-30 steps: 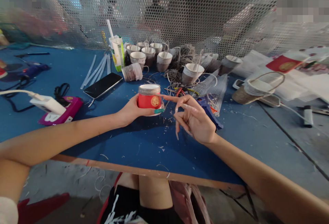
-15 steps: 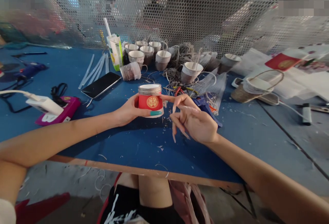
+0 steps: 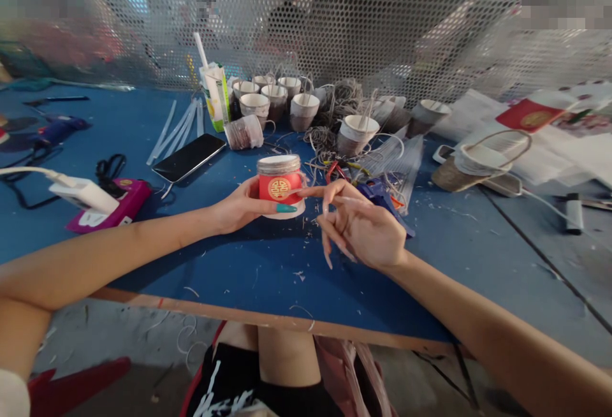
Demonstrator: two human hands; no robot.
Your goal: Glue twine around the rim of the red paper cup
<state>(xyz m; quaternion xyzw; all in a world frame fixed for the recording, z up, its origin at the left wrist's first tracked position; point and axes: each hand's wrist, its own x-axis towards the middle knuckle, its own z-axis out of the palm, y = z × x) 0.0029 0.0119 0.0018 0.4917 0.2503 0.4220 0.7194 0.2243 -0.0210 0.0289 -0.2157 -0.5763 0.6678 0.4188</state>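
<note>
In the middle of the view, a white cup with a red band, a gold emblem and grey cord round its rim is held upright above the blue table. My left hand grips it from the left, its thumb with a teal nail across the lower front. My right hand is just right of the cup, palm turned up and fingers apart, holding nothing. Its index fingertip reaches the red band beside the emblem. The fingers behind the cup are hidden.
Several cord-wrapped cups and tangled cord stand at the back. A phone and a pink power strip lie left. Blue glue gun lies beyond my right hand. A basket-like cup lies right.
The cup has turned slightly, so its emblem faces further left. My right index fingertip has moved from the band's upper right edge down and left onto the red band.
</note>
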